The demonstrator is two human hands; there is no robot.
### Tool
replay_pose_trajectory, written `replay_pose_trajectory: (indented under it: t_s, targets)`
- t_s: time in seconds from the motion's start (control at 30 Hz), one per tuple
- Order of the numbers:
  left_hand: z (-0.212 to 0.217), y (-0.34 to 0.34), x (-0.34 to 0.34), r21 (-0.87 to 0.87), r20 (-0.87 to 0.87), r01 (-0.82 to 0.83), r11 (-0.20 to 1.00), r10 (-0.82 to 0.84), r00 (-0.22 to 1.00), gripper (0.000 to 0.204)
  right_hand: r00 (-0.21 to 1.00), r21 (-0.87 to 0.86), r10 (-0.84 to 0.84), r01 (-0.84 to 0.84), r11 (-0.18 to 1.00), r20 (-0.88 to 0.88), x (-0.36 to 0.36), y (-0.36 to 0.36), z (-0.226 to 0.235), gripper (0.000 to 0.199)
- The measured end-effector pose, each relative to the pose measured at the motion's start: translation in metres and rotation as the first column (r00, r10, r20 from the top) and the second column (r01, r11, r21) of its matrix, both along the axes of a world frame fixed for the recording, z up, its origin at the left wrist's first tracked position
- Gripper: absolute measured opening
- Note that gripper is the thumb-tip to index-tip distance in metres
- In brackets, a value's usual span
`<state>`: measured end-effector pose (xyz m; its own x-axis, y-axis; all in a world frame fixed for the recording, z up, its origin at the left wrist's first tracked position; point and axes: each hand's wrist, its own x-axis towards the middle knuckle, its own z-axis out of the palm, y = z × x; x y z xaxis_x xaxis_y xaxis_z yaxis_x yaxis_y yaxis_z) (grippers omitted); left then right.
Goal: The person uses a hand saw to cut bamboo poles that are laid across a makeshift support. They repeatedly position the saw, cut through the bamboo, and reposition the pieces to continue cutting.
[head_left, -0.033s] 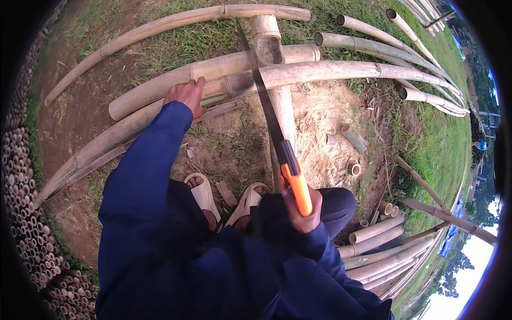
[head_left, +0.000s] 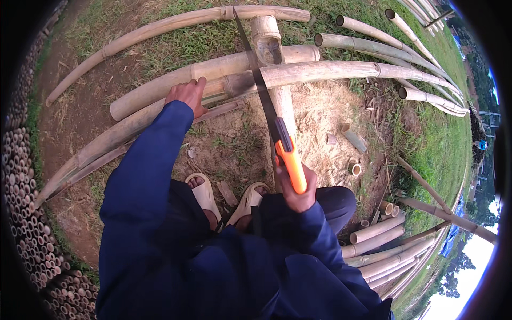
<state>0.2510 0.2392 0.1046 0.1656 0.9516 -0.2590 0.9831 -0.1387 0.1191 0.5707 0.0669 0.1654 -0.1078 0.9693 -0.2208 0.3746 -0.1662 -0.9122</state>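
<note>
My right hand grips the orange handle of a handsaw. Its long dark blade lies across a bamboo pole, and the tip reaches past it to the far side. Whether the teeth are in a cut cannot be made out. My left hand is wrapped over the same pole, left of the blade. Just beyond lies a thicker bamboo piece. Both rest by an upright bamboo post with a hollowed notch, under the blade's far half.
Another bamboo pole lies on the grass farther off. Several poles stretch out at the right. Short cut pieces lie on sawdust. More bamboo lengths are piled at lower right, with a large stack at far left.
My right hand has pushed the saw forward, away from me, so the handle is nearer the pole and the tip reaches farther. My left hand stays in place on the pole.
</note>
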Motion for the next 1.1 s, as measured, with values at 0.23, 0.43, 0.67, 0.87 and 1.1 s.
replay_pose_trajectory:
  t_s: [0.23, 0.43, 0.67, 0.87, 1.1]
  targets:
    - [-0.003, 0.0, -0.02, 0.054, -0.006, 0.022, 0.998, -0.022, 1.0, 0.066, 0.997, 0.031, -0.053, 0.055, 0.998, -0.064, 0.002, -0.044, 0.025, 0.031]
    - [-0.002, 0.007, -0.009, 0.012, -0.011, -0.001, 1.0, 0.001, 1.0, 0.068, 0.998, 0.065, -0.057, 0.058, 0.996, -0.023, -0.007, -0.005, 0.0, 0.023]
    - [-0.01, 0.006, -0.012, 0.065, 0.029, -0.014, 0.998, 0.012, 1.0, 0.074, 0.991, 0.196, -0.076, 0.097, 0.976, -0.115, -0.013, 0.005, -0.011, 0.017]
    - [-0.008, 0.011, -0.002, 0.062, 0.002, -0.055, 0.997, 0.055, 0.998, 0.076, 1.0, 0.208, 0.013, -0.013, 0.978, -0.001, 0.029, -0.066, 0.024, 0.035]
    - [-0.005, 0.018, -0.006, 0.004, 0.001, -0.023, 1.0, 0.023, 1.0, 0.075, 0.994, 0.304, -0.051, 0.077, 0.95, -0.093, -0.022, 0.029, -0.034, 0.018]
